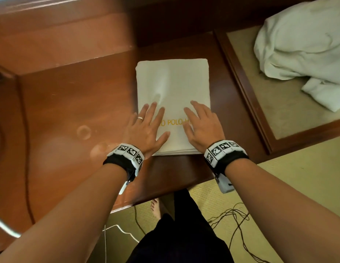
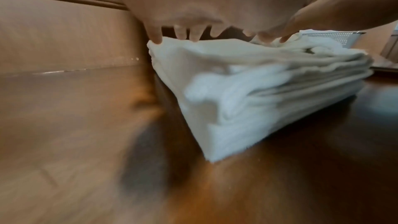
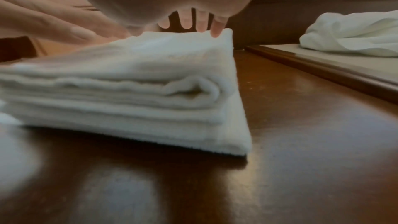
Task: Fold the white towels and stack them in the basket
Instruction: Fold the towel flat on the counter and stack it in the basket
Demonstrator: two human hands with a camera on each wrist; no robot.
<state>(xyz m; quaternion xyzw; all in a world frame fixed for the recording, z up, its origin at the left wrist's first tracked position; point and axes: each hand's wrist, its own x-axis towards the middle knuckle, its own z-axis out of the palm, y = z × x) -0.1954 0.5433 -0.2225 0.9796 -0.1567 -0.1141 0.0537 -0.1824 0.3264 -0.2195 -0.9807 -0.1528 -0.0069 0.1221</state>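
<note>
Lying flat beneath both hands' spread fingers point(image 1: 153, 111): folded towel point(image 1: 173, 82).

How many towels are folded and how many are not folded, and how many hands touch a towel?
Folded towel: 1
Unfolded towel pile: 1; the number of pieces in it cannot be told
Hands pressing on the folded towel: 2, left hand and right hand
Total: 4

Folded towel point(image 1: 173, 88): white terry cloth, matt, nubbly pile; yellow stitched lettering; layered edges soft and fuzzy. Table point(image 1: 74, 103): reddish-brown wood, glossy varnish, light scuffs, pale ring marks. Loose towel point(image 1: 305, 48): white cloth, matt, crumpled. Mat point(image 1: 275, 103): woven, straw-coloured, matt. Basket point(image 2: 331, 37): mesh, metallic-looking, light grey.
</note>
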